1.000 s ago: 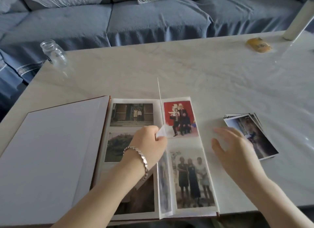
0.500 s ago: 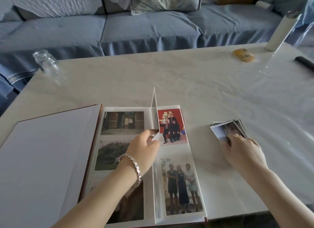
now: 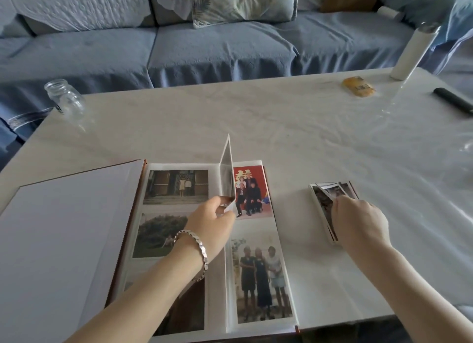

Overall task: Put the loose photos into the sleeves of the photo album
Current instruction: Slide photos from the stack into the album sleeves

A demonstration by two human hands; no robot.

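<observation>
White, marble-patterned bench (image 3: 281,127) is seen from above, with a blue sofa (image 3: 217,51) behind its far edge. A photo album (image 3: 71,240) is laid open at the near edge, toward the near left corner, with its blank inside cover spread to the left. Printed photos are seen in the sleeves of both open pages, among them a group portrait on red (image 3: 252,191). One sleeve page (image 3: 228,173) is held upright at the album's spine. Its lower edge is pinched between thumb and curled fingers of the left hand (image 3: 212,227), on whose wrist a silver bracelet (image 3: 197,245) is worn.

Just right of the album, near the middle of the near edge, a stack of loose photos (image 3: 323,209) is laid flat on the bench. The right hand (image 3: 358,222) is curled over this stack, and the top photo (image 3: 332,191) is grasped at its edge by the fingertips, one end lifted off the pile.

At the far left corner a clear glass jar (image 3: 65,99) is placed. Toward the far right corner a tall white bottle (image 3: 414,53), a yellow packet (image 3: 359,86) and a black object (image 3: 453,101) are set well apart from the album.
</observation>
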